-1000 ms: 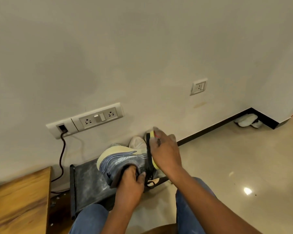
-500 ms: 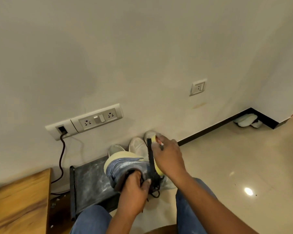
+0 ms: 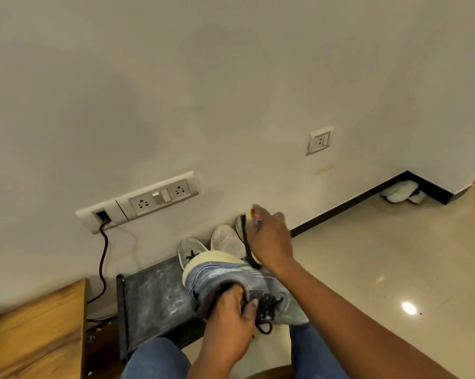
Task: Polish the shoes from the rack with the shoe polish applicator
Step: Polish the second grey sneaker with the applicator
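right hand (image 3: 271,239) grips applicator (image 3: 249,242), lower centre | left hand (image 3: 230,321) holds blue shoe (image 3: 230,280) by its collar over rack (image 3: 154,291) | we've swept from laces toward sole edge since 1s ago | polishing mid-stroke

Low black metal shoe rack (image 3: 151,294) with dusty, scuffed top, set against the cream wall on glossy beige tiled floor (image 3: 367,269). On its far edge, a pale green laced sneaker (image 3: 189,248) and beside it a white sneaker (image 3: 226,240), toes toward the wall.
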